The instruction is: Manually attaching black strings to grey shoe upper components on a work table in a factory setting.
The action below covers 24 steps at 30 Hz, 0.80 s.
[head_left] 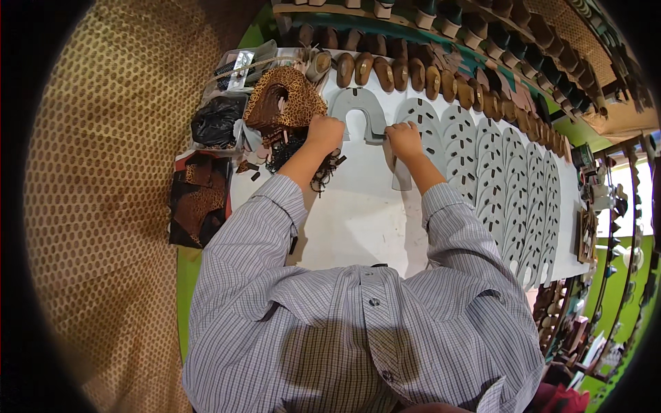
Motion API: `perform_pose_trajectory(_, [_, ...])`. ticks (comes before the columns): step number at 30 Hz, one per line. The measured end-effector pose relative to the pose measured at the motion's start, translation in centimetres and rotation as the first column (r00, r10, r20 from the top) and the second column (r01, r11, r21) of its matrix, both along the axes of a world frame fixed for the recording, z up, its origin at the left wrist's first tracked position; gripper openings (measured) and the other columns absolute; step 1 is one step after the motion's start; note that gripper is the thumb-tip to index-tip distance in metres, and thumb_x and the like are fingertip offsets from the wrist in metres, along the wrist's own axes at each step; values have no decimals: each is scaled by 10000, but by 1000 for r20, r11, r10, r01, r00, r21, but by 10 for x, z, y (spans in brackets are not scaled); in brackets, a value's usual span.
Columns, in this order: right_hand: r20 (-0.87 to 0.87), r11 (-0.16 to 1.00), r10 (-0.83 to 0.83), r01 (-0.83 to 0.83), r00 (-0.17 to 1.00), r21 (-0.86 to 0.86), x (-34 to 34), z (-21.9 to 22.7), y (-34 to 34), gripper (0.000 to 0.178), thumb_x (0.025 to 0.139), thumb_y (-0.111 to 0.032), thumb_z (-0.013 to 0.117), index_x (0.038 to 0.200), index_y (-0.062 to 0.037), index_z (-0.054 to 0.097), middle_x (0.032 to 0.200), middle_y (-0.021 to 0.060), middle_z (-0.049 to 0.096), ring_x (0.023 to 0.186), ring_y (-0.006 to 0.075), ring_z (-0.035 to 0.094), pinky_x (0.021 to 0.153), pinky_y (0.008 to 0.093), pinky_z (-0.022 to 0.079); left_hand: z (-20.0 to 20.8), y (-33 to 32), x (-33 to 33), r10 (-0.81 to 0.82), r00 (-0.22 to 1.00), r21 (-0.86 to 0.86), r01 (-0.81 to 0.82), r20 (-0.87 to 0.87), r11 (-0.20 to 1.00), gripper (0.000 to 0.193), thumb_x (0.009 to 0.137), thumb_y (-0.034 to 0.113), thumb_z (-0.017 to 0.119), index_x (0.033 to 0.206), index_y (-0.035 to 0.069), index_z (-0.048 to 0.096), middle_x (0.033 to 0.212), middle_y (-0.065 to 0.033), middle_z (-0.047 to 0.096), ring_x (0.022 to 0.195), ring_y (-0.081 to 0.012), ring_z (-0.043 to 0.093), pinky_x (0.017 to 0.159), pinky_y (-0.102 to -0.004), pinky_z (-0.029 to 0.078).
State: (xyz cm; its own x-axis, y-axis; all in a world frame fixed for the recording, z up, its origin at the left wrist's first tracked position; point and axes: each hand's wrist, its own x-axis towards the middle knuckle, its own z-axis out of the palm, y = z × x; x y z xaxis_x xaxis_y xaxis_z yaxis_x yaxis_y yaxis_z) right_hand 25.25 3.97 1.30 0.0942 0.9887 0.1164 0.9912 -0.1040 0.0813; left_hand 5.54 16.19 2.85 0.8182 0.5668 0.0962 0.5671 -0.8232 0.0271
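Observation:
A grey U-shaped shoe upper piece (357,98) lies on the white table between my hands, with a small dark tab on its curved top. My left hand (326,131) is closed beside its left leg, next to a stack of leopard-print pieces (296,89). What its fingers hold, if anything, is hidden. My right hand (405,140) is pinched at the right leg's dark end; whatever sits between the fingertips is too small to make out. Below my right wrist another grey strip (401,177) shows. Overlapping rows of similar grey pieces (490,162) with dark tabs spread to the right.
Brown shoe lasts (399,72) line the table's far edge, below shelves of more lasts (475,31). At left are a black plastic bag (219,120), a bag of leopard-print scraps (200,199) and dark beaded trim (322,175). A patterned curtain (103,206) hangs at far left.

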Motion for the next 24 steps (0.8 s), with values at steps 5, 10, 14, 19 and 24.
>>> perform_pose_trajectory(5, [-61, 987, 2, 8, 998, 163, 0, 5, 1, 106, 764, -126, 572, 840, -149, 642, 867, 27, 651, 916, 217, 596, 927, 418, 387, 7, 5, -1, 149, 989, -267, -143, 3, 953, 110, 714, 128, 584, 748, 120, 688, 813, -83, 663, 812, -259, 639, 644, -383, 502])
perform_pose_trajectory(10, [-143, 966, 72, -33, 987, 256, -2, 23, -13, 71, 762, -116, 569, 814, -130, 615, 844, 27, 627, 911, 223, 583, 924, 443, 388, 25, -6, -8, 302, 934, -399, -206, 193, 893, 100, 733, 166, 632, 811, 111, 661, 862, -82, 643, 793, -283, 606, 683, -398, 483])
perform_pose_trajectory(14, [-86, 918, 210, -166, 974, 359, -19, 37, -44, 45, 745, -118, 603, 789, -115, 592, 858, 22, 616, 888, 219, 575, 915, 442, 391, 37, -46, -29, -13, 894, -77, 52, 447, 996, 86, 751, 146, 614, 794, 72, 623, 847, -96, 623, 777, -291, 596, 685, -405, 471])
perform_pose_trajectory(19, [-123, 930, 330, -300, 936, 215, -44, 37, -107, 116, 730, -125, 622, 835, -102, 578, 941, 24, 601, 976, 207, 557, 965, 447, 370, 33, -103, -68, -214, 906, -43, 246, 364, 968, 89, 736, 116, 613, 808, 69, 589, 871, -65, 596, 885, -261, 564, 782, -397, 422])
perform_pose_trajectory(24, [-212, 886, 463, -445, 861, 127, -70, 32, -174, 192, 723, -135, 631, 899, -82, 576, 992, 41, 595, 1018, 218, 545, 966, 443, 382, 19, -159, -109, -330, 882, -43, 365, 338, 930, 110, 718, 121, 638, 815, 88, 598, 926, -29, 607, 909, -215, 556, 798, -380, 406])
